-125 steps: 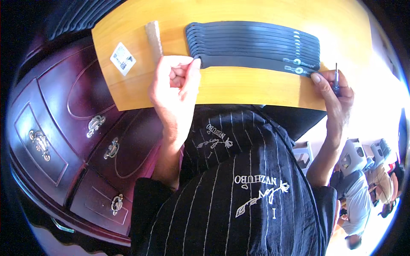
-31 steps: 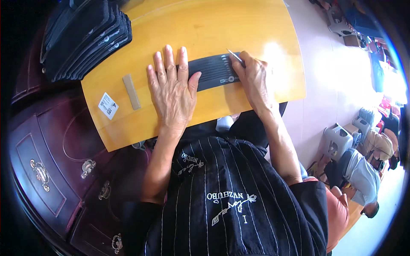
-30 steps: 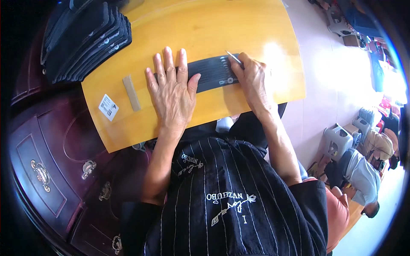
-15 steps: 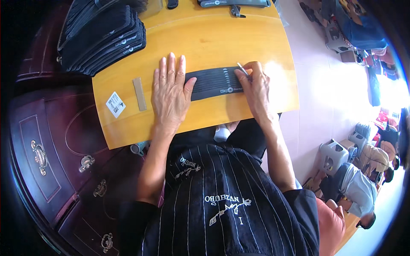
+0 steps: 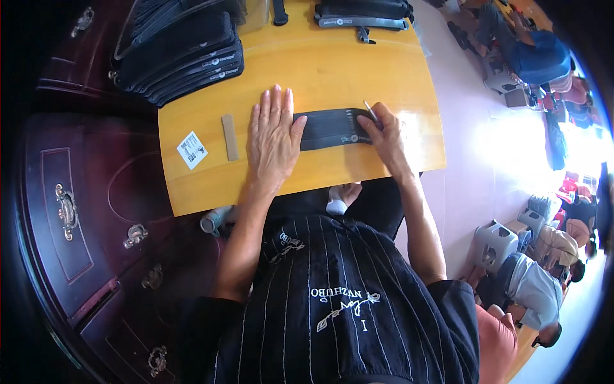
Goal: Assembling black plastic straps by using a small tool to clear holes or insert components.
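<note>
Drawers of a dark red cabinet (image 5: 70, 217) fill the far left of my view. Right of it, on the yellow board (image 5: 332, 70), a stack of black straps (image 5: 182, 54) lies at the far left corner; nearer, a white label (image 5: 192, 150) and a tan strip (image 5: 229, 137) lie side by side. My left hand (image 5: 274, 137) rests flat, fingers spread and released, on the left end of a black strap (image 5: 332, 128) lying across the board's near middle. My right hand (image 5: 387, 134) presses its right end, fingers pinching a thin pointed tool (image 5: 369, 110). More straps (image 5: 361, 13) sit far right.
</note>
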`<state>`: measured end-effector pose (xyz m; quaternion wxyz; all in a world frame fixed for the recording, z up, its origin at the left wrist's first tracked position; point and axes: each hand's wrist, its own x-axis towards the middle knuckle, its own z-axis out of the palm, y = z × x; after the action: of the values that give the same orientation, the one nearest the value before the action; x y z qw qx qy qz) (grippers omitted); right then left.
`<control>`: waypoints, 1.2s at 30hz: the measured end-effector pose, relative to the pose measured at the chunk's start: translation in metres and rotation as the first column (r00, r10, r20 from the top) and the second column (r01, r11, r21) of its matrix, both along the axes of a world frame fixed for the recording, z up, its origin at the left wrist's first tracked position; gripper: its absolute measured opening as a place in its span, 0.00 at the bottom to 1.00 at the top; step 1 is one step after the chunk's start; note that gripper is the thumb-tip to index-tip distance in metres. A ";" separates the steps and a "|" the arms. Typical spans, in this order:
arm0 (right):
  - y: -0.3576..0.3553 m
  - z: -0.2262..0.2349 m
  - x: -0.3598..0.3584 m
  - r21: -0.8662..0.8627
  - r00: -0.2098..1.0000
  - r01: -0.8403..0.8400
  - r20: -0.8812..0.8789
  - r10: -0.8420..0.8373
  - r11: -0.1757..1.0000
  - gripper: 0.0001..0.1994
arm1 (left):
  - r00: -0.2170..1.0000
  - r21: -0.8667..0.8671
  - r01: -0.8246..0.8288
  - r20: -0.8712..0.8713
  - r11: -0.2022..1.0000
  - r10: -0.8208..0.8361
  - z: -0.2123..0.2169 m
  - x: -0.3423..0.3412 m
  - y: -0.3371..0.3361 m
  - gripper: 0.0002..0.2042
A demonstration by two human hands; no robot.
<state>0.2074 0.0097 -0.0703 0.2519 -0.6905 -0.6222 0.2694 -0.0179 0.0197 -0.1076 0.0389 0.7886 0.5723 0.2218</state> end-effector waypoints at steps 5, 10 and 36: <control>-0.034 0.024 -0.037 0.208 0.967 -0.016 0.251 -0.038 0.978 0.06 | 0.949 -0.095 0.063 0.315 0.993 -0.030 0.010 -0.008 0.001 0.27; -0.088 0.097 -0.069 0.351 0.841 -0.527 0.343 0.418 0.774 0.12 | 0.793 -0.066 0.144 0.605 0.987 -0.075 0.015 -0.020 -0.001 0.27; -0.065 0.072 -0.029 -0.187 0.633 0.118 -0.742 -0.219 0.975 0.06 | 0.255 -0.521 -0.009 0.824 0.854 0.505 0.063 -0.054 -0.072 0.20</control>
<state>0.1786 -0.0549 0.0020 0.4706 -0.5835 -0.3747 0.5456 -0.0720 -0.0520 -0.0448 0.4948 0.3673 0.5939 0.5173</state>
